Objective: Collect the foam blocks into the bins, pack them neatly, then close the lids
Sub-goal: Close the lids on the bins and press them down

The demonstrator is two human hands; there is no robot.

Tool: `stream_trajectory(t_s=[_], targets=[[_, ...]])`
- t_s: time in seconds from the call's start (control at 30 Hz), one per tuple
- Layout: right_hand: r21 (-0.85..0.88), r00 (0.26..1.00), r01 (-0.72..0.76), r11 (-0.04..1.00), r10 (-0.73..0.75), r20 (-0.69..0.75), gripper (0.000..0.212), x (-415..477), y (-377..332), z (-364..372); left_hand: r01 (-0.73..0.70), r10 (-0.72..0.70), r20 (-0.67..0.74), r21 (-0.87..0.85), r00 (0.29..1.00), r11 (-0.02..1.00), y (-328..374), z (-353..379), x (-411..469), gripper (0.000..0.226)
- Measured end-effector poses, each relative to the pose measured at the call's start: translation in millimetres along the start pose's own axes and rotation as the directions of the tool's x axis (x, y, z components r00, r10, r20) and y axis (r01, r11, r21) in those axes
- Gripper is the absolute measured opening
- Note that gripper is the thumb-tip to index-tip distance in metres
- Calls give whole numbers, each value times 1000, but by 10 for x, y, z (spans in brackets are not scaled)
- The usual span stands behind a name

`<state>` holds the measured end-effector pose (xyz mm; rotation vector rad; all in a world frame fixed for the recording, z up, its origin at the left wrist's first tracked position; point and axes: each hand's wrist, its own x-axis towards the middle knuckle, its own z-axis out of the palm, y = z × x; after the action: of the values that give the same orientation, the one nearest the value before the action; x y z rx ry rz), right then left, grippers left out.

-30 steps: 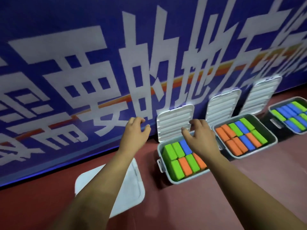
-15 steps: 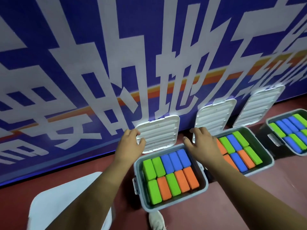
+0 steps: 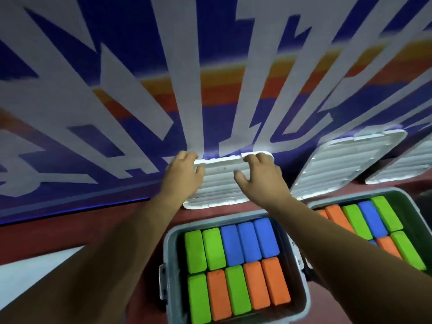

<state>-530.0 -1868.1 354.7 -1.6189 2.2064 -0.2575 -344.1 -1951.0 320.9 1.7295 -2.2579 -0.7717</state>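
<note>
A dark red floor (image 3: 70,230) is carrying everything here and is running back to the foot of a blue banner (image 3: 70,136). A grey near bin (image 3: 171,244) is sitting on it in the foreground, and a second bin (image 3: 350,195) is sitting just beside it on the right. Behind the near bin a white lid (image 3: 219,185) is standing on its lower edge, tilting back towards the banner. A second lid (image 3: 346,164) and a third lid (image 3: 402,163) are leaning likewise farther right. A flat white panel (image 3: 28,274) is lying at the far left.
</note>
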Motion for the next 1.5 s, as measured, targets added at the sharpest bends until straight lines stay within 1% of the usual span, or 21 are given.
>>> stream_trajectory(t_s=[0.17, 0.27, 0.33, 0.4, 0.47, 0.53, 0.63, 0.7, 0.73, 0.8, 0.83, 0.87, 0.9, 0.93, 1.0, 1.13, 1.23, 1.27, 1.33, 1.4, 1.5], targets=[[-101, 982, 186, 977, -187, 1, 50, 660, 339, 659, 93, -101, 80, 98, 992, 991, -411, 640, 392, 53], [-146, 963, 270, 952, -265, 54, 54, 862, 505, 944, 64, -63, -10, 207, 998, 976, -587, 873, 399, 45], [-155, 962, 269, 950, -257, 94, 54, 918, 561, 1088, 40, -26, -62, 245, 998, 969, -642, 966, 346, 40], [-205, 958, 278, 938, -257, 124, 54, 900, 585, 1186, 49, -44, -34, 173, 998, 984, -663, 1050, 255, 35], [-249, 928, 364, 898, -326, 181, 49, 821, 590, 1247, 108, -108, -2, 56, 994, 993, -690, 1104, 87, 34], [-228, 888, 447, 865, -400, 225, 43, 722, 609, 1281, 161, -161, 2, -32, 987, 986, -747, 1141, -129, 34], [-149, 875, 463, 874, -424, 233, 31, 618, 632, 1305, 281, -263, 116, -199, 958, 939, -753, 1129, -424, 41], [-128, 876, 450, 884, -409, 257, 27, 549, 635, 1325, 437, -403, 170, -311, 899, 844, -736, 1125, -496, 45], [-136, 875, 445, 885, -397, 277, 27, 505, 650, 1342, 506, -476, 172, -309, 863, 805, -730, 1138, -523, 45], [-142, 870, 455, 879, -405, 283, 26, 394, 705, 1357, 666, -642, 198, -349, 740, 660, -744, 1175, -595, 45], [-133, 863, 476, 869, -432, 261, 24, 333, 755, 1345, 745, -715, 281, -454, 640, 488, -728, 1187, -642, 40], [-116, 857, 495, 861, -463, 226, 24, 273, 815, 1316, 779, -732, 410, -569, 545, 262, -696, 1188, -688, 33], [-91, 853, 510, 855, -490, 178, 23, 222, 882, 1271, 768, -708, 515, -637, 483, 61, -657, 1172, -732, 29], [-61, 848, 524, 849, -515, 123, 23, 175, 950, 1212, 742, -672, 579, -668, 462, -65, -637, 1149, -769, 24], [9, 833, 551, 834, -550, 61, 24, 49, 1062, 1062, 715, -633, 631, -679, 449, -169, -582, 1083, -851, 15], [77, 801, 591, 803, -595, 60, 28, -249, 1128, 749, 684, -676, 614, -696, 408, -219, -390, 882, -1105, 2], [105, 867, 494, 863, -498, 9, 35, -531, 1140, 594, 525, -690, 566, -793, 451, -308, -72, 753, -1335, 6], [126, 914, 406, 905, -405, -33, 38, -656, 1118, 556, 472, -690, 560, -812, 459, -344, 31, 756, -1425, 7], [256, 993, 116, 960, -108, -46, 46, -959, 997, 449, 384, -691, 549, -832, 470, -400, 249, 805, -1628, 12], [433, 978, -208, 877, 184, 97, 56, -1245, 850, 395, 310, -699, 522, -853, 489, -420, 404, 937, -1852, 17], [617, 888, -457, 641, 363, 281, 58, -1606, 659, 439, 223, -711, 448, -892, 542, -392, 592, 1166, -2233, 29]])
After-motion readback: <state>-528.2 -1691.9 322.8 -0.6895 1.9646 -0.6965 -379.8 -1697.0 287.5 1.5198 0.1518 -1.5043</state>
